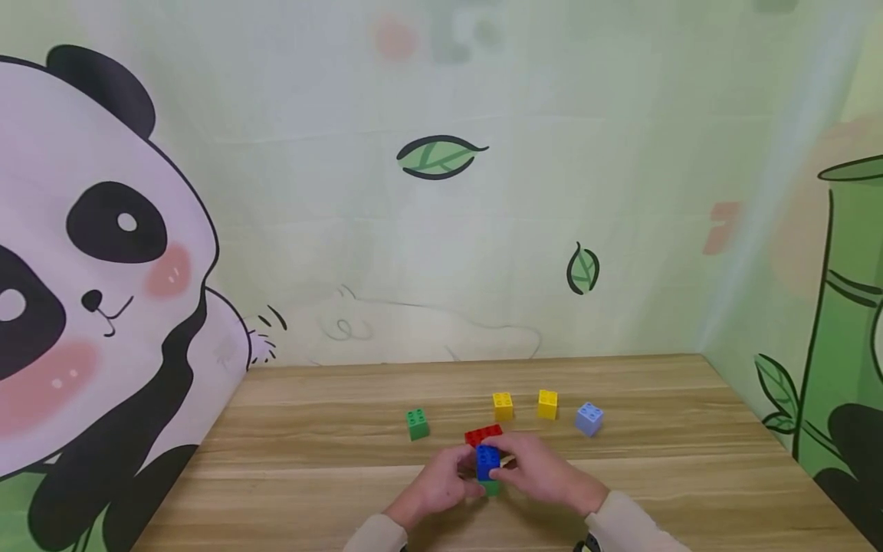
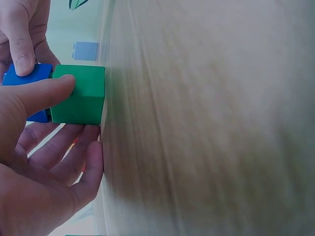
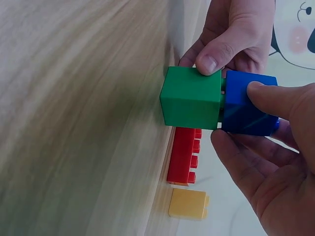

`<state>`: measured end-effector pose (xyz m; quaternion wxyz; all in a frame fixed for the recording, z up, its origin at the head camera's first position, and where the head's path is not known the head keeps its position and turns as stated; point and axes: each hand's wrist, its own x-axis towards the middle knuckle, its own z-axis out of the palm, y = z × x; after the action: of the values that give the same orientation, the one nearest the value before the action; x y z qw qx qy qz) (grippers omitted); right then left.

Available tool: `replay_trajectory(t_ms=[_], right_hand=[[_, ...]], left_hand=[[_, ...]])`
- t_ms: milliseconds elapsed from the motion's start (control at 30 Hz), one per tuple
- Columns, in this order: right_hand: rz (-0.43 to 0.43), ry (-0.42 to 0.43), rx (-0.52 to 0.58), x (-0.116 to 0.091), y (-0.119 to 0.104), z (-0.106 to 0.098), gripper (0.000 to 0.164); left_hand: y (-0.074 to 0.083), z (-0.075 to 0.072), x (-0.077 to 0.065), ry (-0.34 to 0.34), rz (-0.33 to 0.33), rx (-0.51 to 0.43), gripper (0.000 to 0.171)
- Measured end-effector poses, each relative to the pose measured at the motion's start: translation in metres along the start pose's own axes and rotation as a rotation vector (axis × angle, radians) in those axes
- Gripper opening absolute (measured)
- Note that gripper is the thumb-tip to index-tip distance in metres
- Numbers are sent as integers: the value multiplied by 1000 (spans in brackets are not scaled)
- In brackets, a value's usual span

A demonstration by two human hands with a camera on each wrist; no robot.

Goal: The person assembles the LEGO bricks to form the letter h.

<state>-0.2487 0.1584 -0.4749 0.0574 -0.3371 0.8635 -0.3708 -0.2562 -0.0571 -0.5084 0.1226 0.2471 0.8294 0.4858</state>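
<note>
My left hand [image 1: 444, 481] grips a green toy building brick [image 1: 491, 488] low over the wooden table, with the thumb on its near face. Above it, a dark blue brick [image 1: 487, 458] is pinched by my right hand [image 1: 541, 469]. The right wrist view shows the blue brick [image 3: 241, 110] lined up with the green brick [image 3: 192, 96], a narrow gap with studs showing between them. Just behind the two bricks lies a long red brick [image 1: 483, 435], partly covered by the hands in the head view.
On the wooden table [image 1: 310, 445], a second green brick [image 1: 417, 424] sits to the left. Two yellow bricks, one nearer the middle [image 1: 503, 406] and another [image 1: 548, 404] beside it, stand farther back. A light blue brick [image 1: 589, 418] is at the right. A printed backdrop [image 1: 310, 230] rises behind.
</note>
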Motion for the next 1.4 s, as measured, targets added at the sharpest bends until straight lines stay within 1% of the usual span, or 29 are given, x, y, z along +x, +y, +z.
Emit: replay_trajectory(t_ms=[67, 233, 333, 500, 767, 867, 1000, 1233, 1400], right_hand=[[-5, -6, -22, 0, 0, 0, 33], [-17, -16, -101, 1, -1, 0, 32], [-8, -19, -131, 1, -2, 1, 33], [0, -16, -119, 1, -2, 1, 33], [19, -17, -37, 1, 1, 2, 30], [27, -20, -48, 1, 1, 1, 30], [14, -22, -66, 1, 0, 0, 31], [7, -28, -149, 1, -5, -1, 35], [-3, -24, -132, 1, -5, -1, 33]], left_hand=[[1, 0, 0, -3, -9, -5, 31], [-1, 0, 0, 2, 10, -2, 31], [-2, 0, 0, 5, 19, 4, 31], [-3, 0, 1, 6, 23, 13, 29], [-3, 0, 0, -2, 4, 10, 27], [-1, 0, 1, -2, -6, 17, 27], [0, -1, 1, 0, -9, 24, 27], [0, 0, 2, 3, 1, 29, 28], [-1, -1, 1, -5, 0, 24, 28]])
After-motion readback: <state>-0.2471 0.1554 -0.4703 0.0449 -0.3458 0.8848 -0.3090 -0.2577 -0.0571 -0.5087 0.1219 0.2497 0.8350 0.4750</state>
